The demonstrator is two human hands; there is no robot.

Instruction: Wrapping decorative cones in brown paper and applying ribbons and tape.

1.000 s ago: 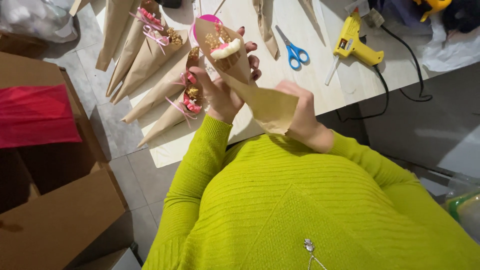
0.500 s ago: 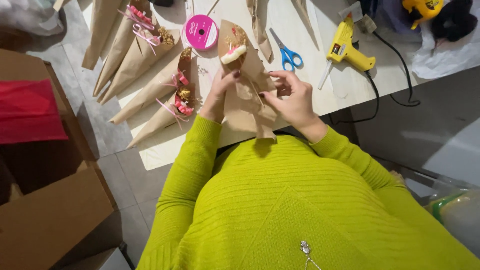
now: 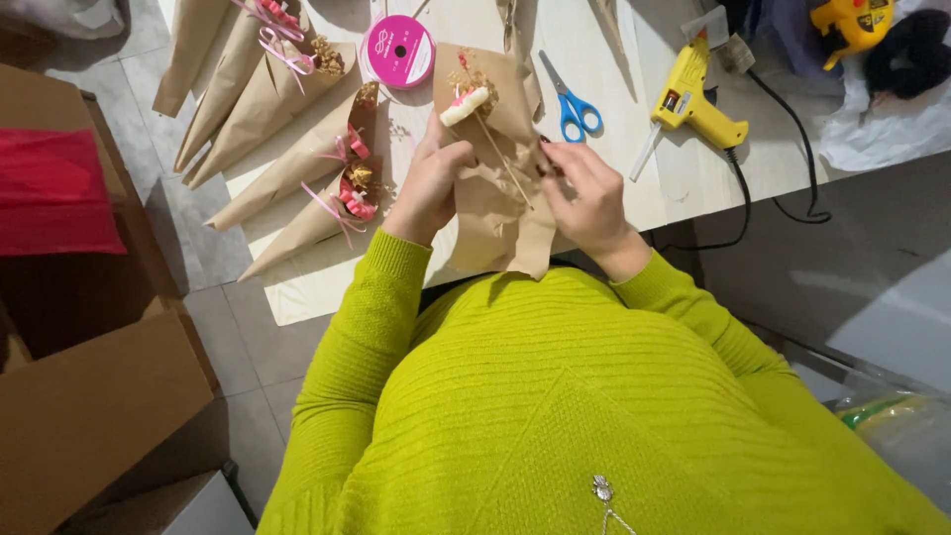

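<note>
A sheet of brown kraft paper (image 3: 495,213) lies partly unfolded over the table edge, with a cream-coloured treat on a thin wooden stick (image 3: 466,104) resting on it among small dried sprigs. My left hand (image 3: 431,183) grips the paper's left edge beside the stick. My right hand (image 3: 584,193) pinches the paper's right edge. Both sleeves are lime green.
Several finished brown paper cones with pink ribbons (image 3: 297,159) lie at the left of the white table (image 3: 614,109). A pink ribbon spool (image 3: 399,52), blue scissors (image 3: 573,104) and a yellow glue gun (image 3: 693,104) with its cable sit behind. Cardboard boxes (image 3: 89,396) stand on the floor at left.
The paper cone I held up has come down onto the table and opened flatter. My hands moved apart to its two side edges.
</note>
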